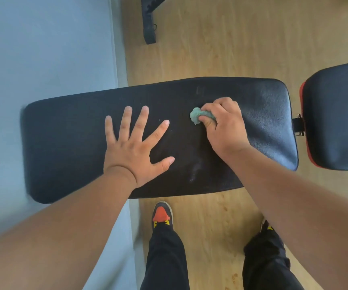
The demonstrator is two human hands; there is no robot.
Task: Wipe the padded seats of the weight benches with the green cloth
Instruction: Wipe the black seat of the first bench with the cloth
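**Black bench pad under two hands**

Black textured vinyl covered the long bench pad (68, 147), which lay crosswise over the seam where a pale blue mat (43, 59) met the wood-grain floor (221, 42). The left hand (136, 149) lay flat on the pad near its middle, fingers straight and spread wide, holding nothing. Just to its right, faint pale smears marked the vinyl. The right hand (223, 126) pressed down on the pad's right half, fingers curled around a bunched green cloth (199, 117), a wad of which poked out toward the left hand. Farther right, across a small metal hinge, sat a second black pad (336, 122) with red trim. Below the bench stood dark trousers and an orange-toed shoe (162, 214). A black frame leg (149, 24) rested on the floor beyond.
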